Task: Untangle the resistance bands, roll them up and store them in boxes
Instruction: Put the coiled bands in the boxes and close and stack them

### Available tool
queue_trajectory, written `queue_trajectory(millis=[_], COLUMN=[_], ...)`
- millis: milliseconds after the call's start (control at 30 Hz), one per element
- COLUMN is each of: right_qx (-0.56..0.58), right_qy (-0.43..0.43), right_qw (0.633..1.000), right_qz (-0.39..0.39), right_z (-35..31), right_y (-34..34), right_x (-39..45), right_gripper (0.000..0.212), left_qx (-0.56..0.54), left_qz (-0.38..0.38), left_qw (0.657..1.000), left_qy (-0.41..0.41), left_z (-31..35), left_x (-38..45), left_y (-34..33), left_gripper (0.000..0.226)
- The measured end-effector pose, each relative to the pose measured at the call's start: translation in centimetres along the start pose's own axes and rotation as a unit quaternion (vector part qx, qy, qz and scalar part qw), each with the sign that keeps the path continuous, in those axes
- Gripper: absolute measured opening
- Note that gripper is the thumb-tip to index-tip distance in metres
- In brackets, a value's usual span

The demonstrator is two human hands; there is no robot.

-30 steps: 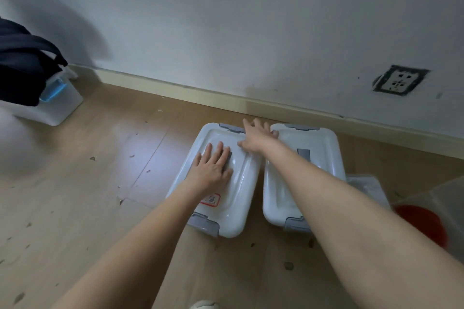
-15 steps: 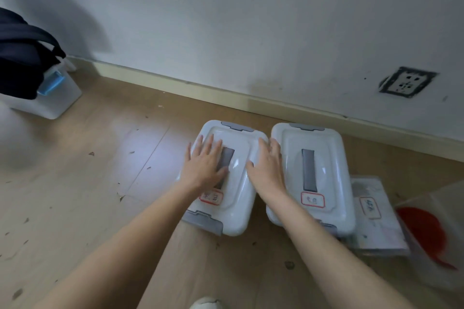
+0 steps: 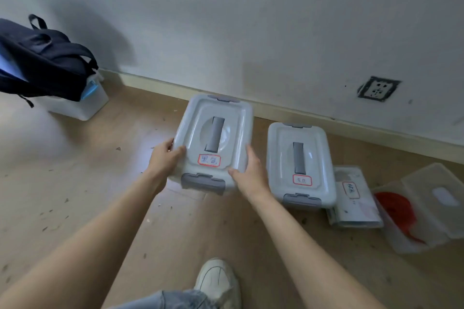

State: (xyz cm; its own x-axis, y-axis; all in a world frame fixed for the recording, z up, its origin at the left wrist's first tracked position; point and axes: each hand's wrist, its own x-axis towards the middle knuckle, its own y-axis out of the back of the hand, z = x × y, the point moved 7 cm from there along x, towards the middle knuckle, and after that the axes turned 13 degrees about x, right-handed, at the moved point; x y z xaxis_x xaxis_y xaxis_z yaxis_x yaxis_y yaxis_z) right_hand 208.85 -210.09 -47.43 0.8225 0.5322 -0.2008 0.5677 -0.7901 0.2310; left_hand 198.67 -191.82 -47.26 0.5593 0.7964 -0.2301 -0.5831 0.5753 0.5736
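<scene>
With lid on, left box [image 3: 213,138] gripped by L hand [image 3: 164,158] & R hand [image 3: 248,173], fingers curled round sides.

White lidded box [image 3: 213,138], gripped both sides, labelled

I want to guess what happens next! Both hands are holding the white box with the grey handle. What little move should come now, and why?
Probably set the box down on the floor: the left hand and right hand grip its sides, and its front latch looks closed.
</scene>
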Motion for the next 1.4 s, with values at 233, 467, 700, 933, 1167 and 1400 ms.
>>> queue_trajectory(millis=[233, 467, 700, 933, 1167, 1400], right_qx=[-0.02, 0.031, 0.277, 0.203, 0.307, -0.19], right_qy=[0.077, -0.003, -0.158, -0.138, -0.153, -0.072], right_qw=[0.991, 0.991, 0.934, 0.959, 0.935, 0.952], right_qz=[0.112, 0.13, 0.16, 0.143, 0.094, 0.227], right_z=[-6.4, 1.0, 11.4, 14.0, 13.9, 16.3], right_y=[12.2, 19.9, 18.2, 14.1, 14.3, 24.2], right_x=[-1.7, -1.7, -5.7, -2.8, 3.1, 0.4], right_gripper=[0.06, 0.059, 0.058, 0.059, 0.06, 0.036], left_qx=[-0.133, -0.135, -0.227, -0.193, -0.135, -0.095], left_qz=[-0.073, -0.177, -0.206, -0.226, -0.217, -0.156], left_qw=[0.984, 0.967, 0.943, 0.953, 0.967, 0.98], left_qy=[-0.091, -0.125, 0.13, 0.058, 0.011, 0.078], left_z=[10.7, 10.8, 1.8, 1.0, 2.3, -1.6], left_x=[-4.1, -7.6, -11.9, -10.2, -2.5, -7.0], left_y=[-4.6, -14.8, -19.3, -25.4, -26.0, -29.0], left_gripper=[0.024, 0.025, 0.059, 0.061, 0.069, 0.06])
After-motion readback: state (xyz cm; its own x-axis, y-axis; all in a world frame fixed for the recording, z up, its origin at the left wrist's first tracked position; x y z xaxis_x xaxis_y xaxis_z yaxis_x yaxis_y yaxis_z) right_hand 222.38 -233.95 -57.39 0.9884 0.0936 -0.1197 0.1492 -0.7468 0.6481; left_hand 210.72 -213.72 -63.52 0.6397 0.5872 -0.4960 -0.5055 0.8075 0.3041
